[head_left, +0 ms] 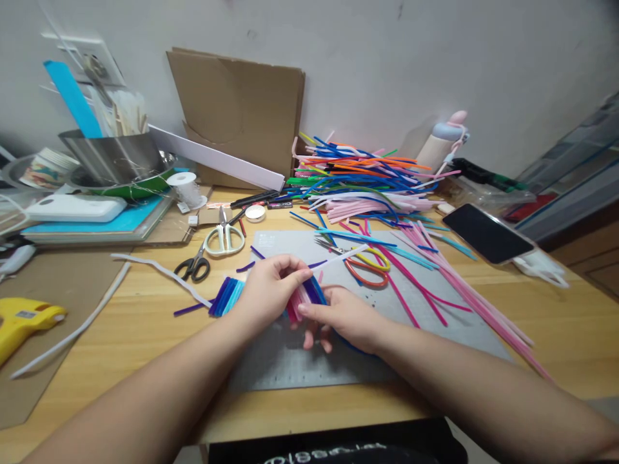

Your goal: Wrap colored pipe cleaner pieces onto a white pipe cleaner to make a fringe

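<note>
A row of pipe cleaners (227, 296) in purple, blue, light blue and pink is packed side by side into a band. My left hand (273, 283) closes over the middle of this band from above, thumb and fingers pressed together. At the band's right end, my right hand (351, 319) pinches the pink and blue part between thumb and fingers, its lower fingers curled loosely beneath. A white pipe cleaner (167, 272) sticks out of the band's left end, and another white length points up to the right. Part of the band is hidden by my left hand.
Beneath my hands lies a grey cutting mat (290, 361). Yellow-and-orange scissors (370, 267), white-handled scissors (225, 240) and black scissors (193, 265) lie near. A pipe cleaner pile (362, 180) stands behind; a phone (488, 233) is right, a yellow glue gun (29, 322) left.
</note>
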The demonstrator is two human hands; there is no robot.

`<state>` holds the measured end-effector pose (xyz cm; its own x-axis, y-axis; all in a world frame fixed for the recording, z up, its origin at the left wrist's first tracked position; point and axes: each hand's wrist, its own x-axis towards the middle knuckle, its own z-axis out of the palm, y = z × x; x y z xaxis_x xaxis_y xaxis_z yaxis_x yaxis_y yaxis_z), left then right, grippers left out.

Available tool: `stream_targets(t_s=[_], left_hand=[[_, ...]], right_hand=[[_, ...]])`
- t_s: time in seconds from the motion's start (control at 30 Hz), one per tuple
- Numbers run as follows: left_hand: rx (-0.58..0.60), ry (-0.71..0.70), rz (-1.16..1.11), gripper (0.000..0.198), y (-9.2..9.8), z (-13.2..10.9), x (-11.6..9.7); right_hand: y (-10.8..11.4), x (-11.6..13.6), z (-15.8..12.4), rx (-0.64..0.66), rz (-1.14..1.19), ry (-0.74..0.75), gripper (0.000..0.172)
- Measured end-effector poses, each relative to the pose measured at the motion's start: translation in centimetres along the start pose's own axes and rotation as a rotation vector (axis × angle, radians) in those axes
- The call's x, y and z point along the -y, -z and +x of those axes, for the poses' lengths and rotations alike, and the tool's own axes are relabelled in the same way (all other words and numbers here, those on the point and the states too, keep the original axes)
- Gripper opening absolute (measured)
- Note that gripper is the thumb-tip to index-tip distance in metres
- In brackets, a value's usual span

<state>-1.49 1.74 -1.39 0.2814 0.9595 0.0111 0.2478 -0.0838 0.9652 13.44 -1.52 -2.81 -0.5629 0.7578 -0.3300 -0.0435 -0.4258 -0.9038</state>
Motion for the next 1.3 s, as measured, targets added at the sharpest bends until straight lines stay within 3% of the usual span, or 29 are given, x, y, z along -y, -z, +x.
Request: stream_targets(t_s=[0.17,0.27,0.4,0.53,0.6,0.7,0.87,1.13,1.3], left_hand=[[0.047,-0.044,0.078,0.026,0.9,0.5,-0.2],[0.119,-0.006,0.133,0.021,1.0,0.5,-0.5],[0.12,0.059,0.136,0.018,0.8,0.1,-0.5],[0.143,0.179,0.134,0.026,1.0,0.2,-0.1],[0.147,0.158,0.117,0.025,1.2,0.4,-0.1],[0.099,0.063,0.094,0.022,1.4,0.6,-0.3],[0.012,-0.004,0.15,0.023,1.6,0.8,-0.7],[-0.032,0.001,0.005,0.028,1.9,0.9,-0.7],[-0.148,-0.012,-0.032,0.026,2.2,0.9,-0.8]], right_hand=[[0.7,-0.3,0.1,0.057,0.059,-0.021,0.024],[0.8,-0.3,0.1,0.064,0.081,-0.029,0.024],[0.4,-0.4,0.2,0.079,0.083,-0.033,0.028],[-0.1,-0.8,0.9,-0.044,-0.023,-0.047,0.022],[-0.2,-0.9,1.2,-0.126,-0.102,-0.039,0.02],[0.0,-0.7,1.0,-0.148,-0.152,-0.019,0.023],[1.0,0.6,0.2,-0.113,-0.04,0.042,0.029],[0.9,2.5,0.7,-0.063,-0.182,0.012,0.02],[0.9,3.3,0.6,-0.079,-0.01,0.046,0.018]])
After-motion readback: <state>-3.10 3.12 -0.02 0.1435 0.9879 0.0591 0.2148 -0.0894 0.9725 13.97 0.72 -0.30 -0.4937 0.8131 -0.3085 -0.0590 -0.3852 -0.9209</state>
